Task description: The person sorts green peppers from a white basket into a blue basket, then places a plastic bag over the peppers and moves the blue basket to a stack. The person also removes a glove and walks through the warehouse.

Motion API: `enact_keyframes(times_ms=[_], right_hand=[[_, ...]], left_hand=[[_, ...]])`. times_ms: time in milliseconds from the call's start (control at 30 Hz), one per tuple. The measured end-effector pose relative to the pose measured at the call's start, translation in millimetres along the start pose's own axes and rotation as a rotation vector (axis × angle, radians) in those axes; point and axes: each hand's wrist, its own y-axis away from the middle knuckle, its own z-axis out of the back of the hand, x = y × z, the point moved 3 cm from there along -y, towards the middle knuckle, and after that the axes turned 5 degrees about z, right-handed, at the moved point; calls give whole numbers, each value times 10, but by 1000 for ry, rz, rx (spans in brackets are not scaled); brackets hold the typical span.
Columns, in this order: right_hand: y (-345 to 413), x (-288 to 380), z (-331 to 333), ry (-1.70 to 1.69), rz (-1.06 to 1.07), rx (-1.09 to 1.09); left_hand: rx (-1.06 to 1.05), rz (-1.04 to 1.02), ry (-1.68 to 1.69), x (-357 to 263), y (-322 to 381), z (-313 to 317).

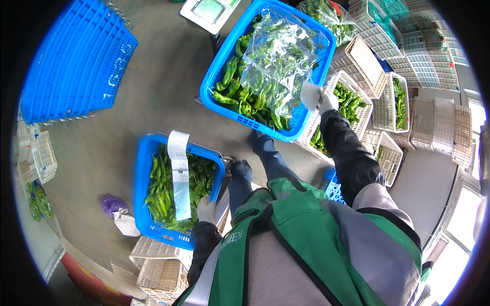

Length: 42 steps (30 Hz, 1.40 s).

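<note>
My left hand, in a white glove, closes over the near right rim of a smaller blue plastic basket. That basket holds green peppers, and a long printed paper strip lies across it from the far rim. My right hand, also gloved, pinches a small white paper slip. It is over the right rim of a larger blue basket. Green peppers fill this one, partly covered by a crumpled clear plastic bag.
Nested blue baskets stand at far left. A scale with a display is beyond the large basket. White crates of peppers and stacked white crates line the right. A purple bundle lies on the floor; white crates stand below.
</note>
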Motion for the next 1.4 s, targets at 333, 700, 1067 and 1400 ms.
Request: enact_keyframes(times_ms=[333, 700, 1067, 1400], right_hand=[[-1121, 1287, -1166, -131, 711, 98], [-1733, 1004, -338, -299, 317, 118], [-1383, 775, -1251, 507, 1523, 269], [-1539, -621, -1520, 898, 1331, 756]], left_hand=[[-7, -399, 435, -2685, -601, -185], [185, -443, -92, -4848, -2817, -968], [194, -66, 87, -3695, -3201, -994], [3, -177, 35, -3823, -2928, -884]])
